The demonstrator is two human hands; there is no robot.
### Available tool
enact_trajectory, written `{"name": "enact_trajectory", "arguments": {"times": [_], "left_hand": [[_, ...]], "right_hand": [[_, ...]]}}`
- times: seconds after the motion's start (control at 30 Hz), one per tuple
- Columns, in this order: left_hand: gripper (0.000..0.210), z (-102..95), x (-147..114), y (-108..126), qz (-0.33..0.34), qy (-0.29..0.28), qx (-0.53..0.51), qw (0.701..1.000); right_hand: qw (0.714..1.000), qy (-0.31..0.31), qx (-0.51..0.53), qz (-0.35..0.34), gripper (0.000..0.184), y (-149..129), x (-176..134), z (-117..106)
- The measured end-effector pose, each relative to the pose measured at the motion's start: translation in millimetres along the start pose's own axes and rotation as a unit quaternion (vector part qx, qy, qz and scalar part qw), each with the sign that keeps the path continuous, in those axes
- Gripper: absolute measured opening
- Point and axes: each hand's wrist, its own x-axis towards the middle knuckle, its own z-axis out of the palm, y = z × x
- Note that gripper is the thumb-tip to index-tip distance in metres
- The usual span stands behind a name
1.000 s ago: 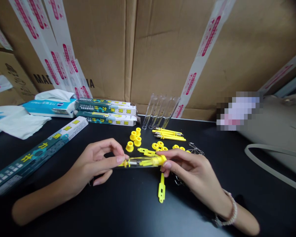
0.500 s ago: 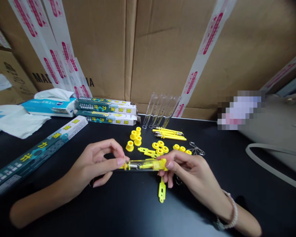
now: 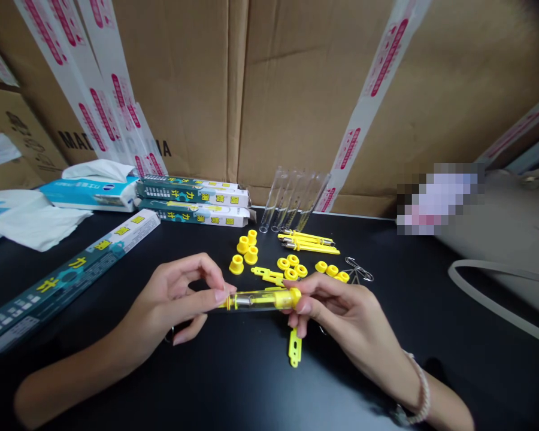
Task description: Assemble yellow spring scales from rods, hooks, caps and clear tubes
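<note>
A clear-tubed spring scale point(image 3: 263, 300) lies nearly level between my two hands, just above the black table. Inside its tube are a metal spring and a yellow rod. My left hand point(image 3: 186, 296) is closed on its left end, thumb against forefinger, partly hiding the yellow piece there. At the other end, my right hand point(image 3: 330, 305) pinches the yellow end cap point(image 3: 295, 297), whose narrow part sits within the tube. Below the right fingers lies a flat yellow tab point(image 3: 295, 347). More yellow tabs point(image 3: 267, 275) rest just behind the tube.
Yellow flanged caps point(image 3: 237, 264), yellow rings point(image 3: 291, 266), yellow rods with springs point(image 3: 309, 241) and wire hooks point(image 3: 359, 269) lie behind my hands. Several clear tubes point(image 3: 287, 200) lean against the cardboard point(image 3: 296, 90). Printed boxes point(image 3: 193, 203), a long box point(image 3: 72, 269) and tissues point(image 3: 90, 188) are at left.
My right hand has moved slightly left and turned a little, with the end cap now tilted up a bit. The left hand has stayed almost still at its end.
</note>
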Motion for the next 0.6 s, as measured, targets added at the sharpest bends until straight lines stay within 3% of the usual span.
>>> {"name": "enact_trajectory", "arguments": {"times": [0.2,0.4,0.6], "left_hand": [[0.03,-4.5,3.6,-6.6,0.03,-0.036,-0.002,0.999],[0.028,-3.0,3.3,-4.1,0.025,-0.003,0.011,1.0],[0.028,-9.0,8.5,-8.7,0.04,-0.03,0.0,0.999]], "right_hand": [[1.0,-0.001,0.014,0.013,0.017,-2.7,3.3,-3.9],[1.0,0.013,0.016,0.015,0.018,-4.6,3.7,-1.9],[0.999,0.017,0.035,-0.014,0.019,1.0,3.2,-1.1]]}}
